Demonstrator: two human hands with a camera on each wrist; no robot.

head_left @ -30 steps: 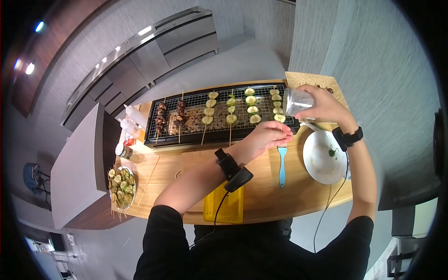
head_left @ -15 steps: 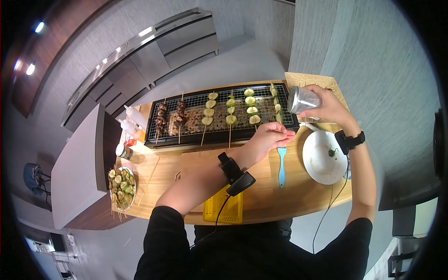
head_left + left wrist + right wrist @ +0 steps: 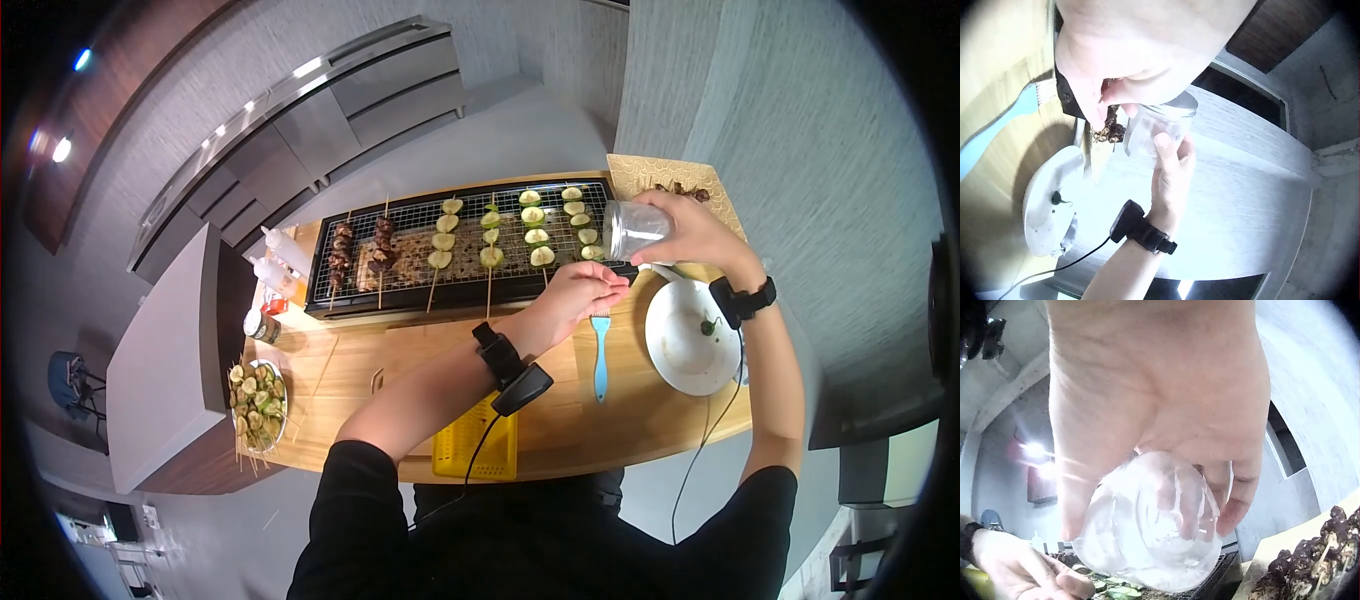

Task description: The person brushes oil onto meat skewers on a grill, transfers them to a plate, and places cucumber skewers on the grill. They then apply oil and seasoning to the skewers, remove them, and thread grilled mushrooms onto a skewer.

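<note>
My right hand [image 3: 692, 238] grips a clear shaker jar [image 3: 638, 230] with a metal lid, tipped on its side with the lid toward the right end of the grill [image 3: 470, 290]. Below and left of it, my left hand [image 3: 572, 303] pinches the near end of the rightmost skewer of zucchini slices [image 3: 580, 221]; the stick is hidden by the fingers. In the left wrist view the jar [image 3: 1150, 134] is seen beyond the left fingers. Its clear bottom [image 3: 1166, 519] faces the right wrist camera, the fingers wrapped around its sides.
More zucchini skewers [image 3: 445, 222] and two meat skewers [image 3: 383, 245] lie on the grill. A blue brush [image 3: 600, 365], a white bowl [image 3: 665, 365] and a yellow basket [image 3: 490, 440] stand nearby. At left are squeeze bottles [image 3: 287, 250] and a plate of skewers [image 3: 262, 400].
The rightmost skewer turned edge-on at half a second ago and now shows its slices' faces again, shifted slightly left. The jar swung right, then back left over the grill's end.
</note>
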